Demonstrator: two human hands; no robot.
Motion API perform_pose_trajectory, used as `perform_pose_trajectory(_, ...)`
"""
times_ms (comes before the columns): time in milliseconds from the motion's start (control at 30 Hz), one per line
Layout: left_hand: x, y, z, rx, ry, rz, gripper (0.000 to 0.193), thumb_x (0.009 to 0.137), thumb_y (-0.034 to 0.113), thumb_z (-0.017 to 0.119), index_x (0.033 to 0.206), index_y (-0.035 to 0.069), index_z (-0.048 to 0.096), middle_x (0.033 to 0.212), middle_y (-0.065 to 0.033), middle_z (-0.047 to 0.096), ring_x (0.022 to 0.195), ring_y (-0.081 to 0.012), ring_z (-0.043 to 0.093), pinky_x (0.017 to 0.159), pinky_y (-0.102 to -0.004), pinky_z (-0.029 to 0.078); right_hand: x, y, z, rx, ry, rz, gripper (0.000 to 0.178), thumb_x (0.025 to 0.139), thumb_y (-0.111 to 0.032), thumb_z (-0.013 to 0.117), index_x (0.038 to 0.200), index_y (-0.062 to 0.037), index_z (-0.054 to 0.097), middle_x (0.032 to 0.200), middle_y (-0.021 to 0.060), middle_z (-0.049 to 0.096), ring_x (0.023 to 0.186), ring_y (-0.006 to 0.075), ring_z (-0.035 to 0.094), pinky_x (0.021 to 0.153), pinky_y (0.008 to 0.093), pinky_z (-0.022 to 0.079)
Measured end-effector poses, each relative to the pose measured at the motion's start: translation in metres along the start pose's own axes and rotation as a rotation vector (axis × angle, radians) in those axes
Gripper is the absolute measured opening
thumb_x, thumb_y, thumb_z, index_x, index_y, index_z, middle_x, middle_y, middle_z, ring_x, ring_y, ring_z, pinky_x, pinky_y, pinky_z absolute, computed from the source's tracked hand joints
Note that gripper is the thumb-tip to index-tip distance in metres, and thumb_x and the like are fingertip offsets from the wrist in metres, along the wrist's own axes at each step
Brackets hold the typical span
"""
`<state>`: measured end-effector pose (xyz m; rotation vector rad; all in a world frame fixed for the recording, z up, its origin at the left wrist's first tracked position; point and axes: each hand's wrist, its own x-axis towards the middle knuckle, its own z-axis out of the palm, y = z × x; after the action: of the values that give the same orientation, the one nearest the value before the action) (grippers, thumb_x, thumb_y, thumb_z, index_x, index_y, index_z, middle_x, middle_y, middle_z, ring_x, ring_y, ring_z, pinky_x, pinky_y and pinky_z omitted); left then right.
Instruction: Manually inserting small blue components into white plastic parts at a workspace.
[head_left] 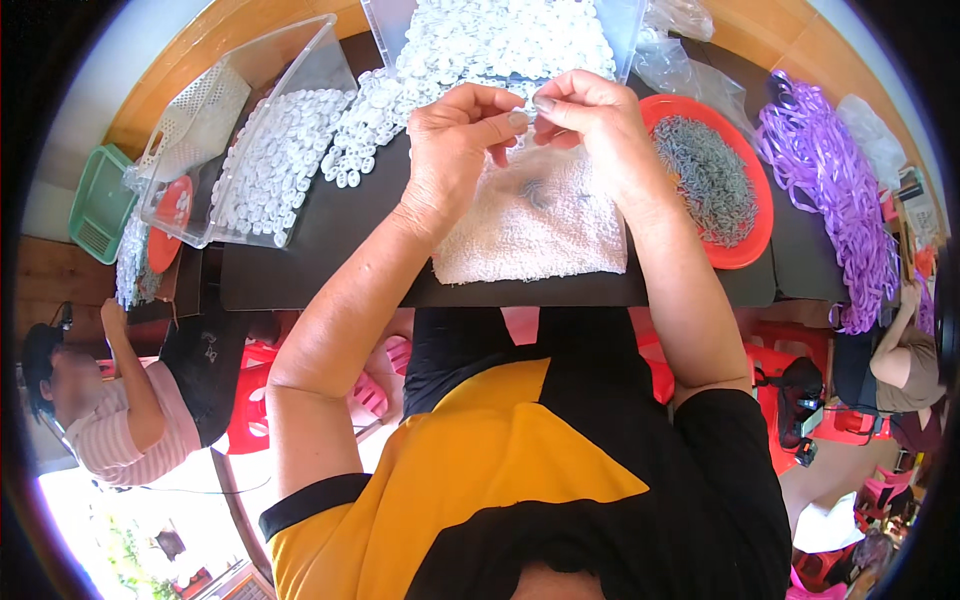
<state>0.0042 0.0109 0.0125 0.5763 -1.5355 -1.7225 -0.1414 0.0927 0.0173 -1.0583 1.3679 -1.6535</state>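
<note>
My left hand (450, 140) and my right hand (597, 115) are raised close together above a white terry cloth (530, 245). Thumb and fingers of each hand are pinched, and the fingertips nearly meet. What they hold, if anything, is too small to make out against the white pieces behind. A few small dark bits (540, 192) lie on the cloth below. Small white oval pieces with holes (385, 115) are heaped on the dark table just beyond my left hand. Beside my right wrist sits a red tray (755, 240) full of thin grey metal-looking pieces (708, 185).
Clear plastic bins of white pieces stand at the back (625, 40) and left (220, 235). A purple strap bundle (835, 190) lies on the right, near clear plastic bags (700, 75). A green basket (95, 235) is far left. Other people sit at left (140, 410) and right (905, 370).
</note>
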Motion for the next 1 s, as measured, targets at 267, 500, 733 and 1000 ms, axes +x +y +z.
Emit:
perform_pose_trajectory(267, -0.004, -0.013, 0.0, 0.072, 0.029, 0.122, 0.011, 0.081, -0.002, 0.069, 0.09, 0.001, 0.067, 0.08, -0.0038, 0.065, 0.065, -0.009, 0.054, 0.057, -0.0224, 0.044, 0.002, 0.003, -0.004, 0.19, -0.113, 0.206, 0.011, 0.089, -0.007, 0.056, 0.094, 0.0006, 0.062, 0.081, 0.0098, 0.066, 0.069, 0.0189, 0.066, 0.062, 0.0239, 0.05)
perform_pose_trajectory(500, -0.005, -0.014, -0.005, 0.021, 0.032, 0.135, 0.011, 0.081, -0.002, 0.07, 0.091, 0.0, 0.067, 0.082, -0.0046, 0.066, 0.065, -0.0087, 0.054, 0.057, -0.0219, 0.043, 0.008, 0.017, -0.005, 0.371, -0.226, 0.2, 0.011, 0.089, -0.005, 0.056, 0.095, 0.0021, 0.061, 0.083, 0.0112, 0.066, 0.074, 0.0219, 0.067, 0.064, 0.026, 0.051)
perform_pose_trajectory(733, -0.007, -0.013, -0.003, 0.035, 0.068, 0.078, 0.015, 0.083, 0.003, 0.07, 0.095, -0.003, 0.065, 0.081, -0.0067, 0.066, 0.064, -0.0092, 0.055, 0.056, -0.0219, 0.043, -0.001, 0.011, 0.008, 0.155, -0.059, 0.024, 0.009, 0.088, -0.007, 0.06, 0.092, 0.0006, 0.063, 0.083, 0.0077, 0.066, 0.075, 0.0165, 0.066, 0.071, 0.0263, 0.051)
perform_pose_trajectory(1000, -0.01, -0.011, -0.002, -0.131, 0.087, 0.018, 0.012, 0.088, 0.004, 0.064, 0.096, -0.004, 0.064, 0.078, -0.0077, 0.064, 0.063, -0.0114, 0.056, 0.056, -0.0229, 0.044, -0.007, 0.01, 0.02, -0.007, 0.006, -0.1, 0.008, 0.088, -0.007, 0.063, 0.094, -0.0013, 0.064, 0.083, 0.0041, 0.066, 0.076, 0.0121, 0.063, 0.071, 0.0249, 0.048)
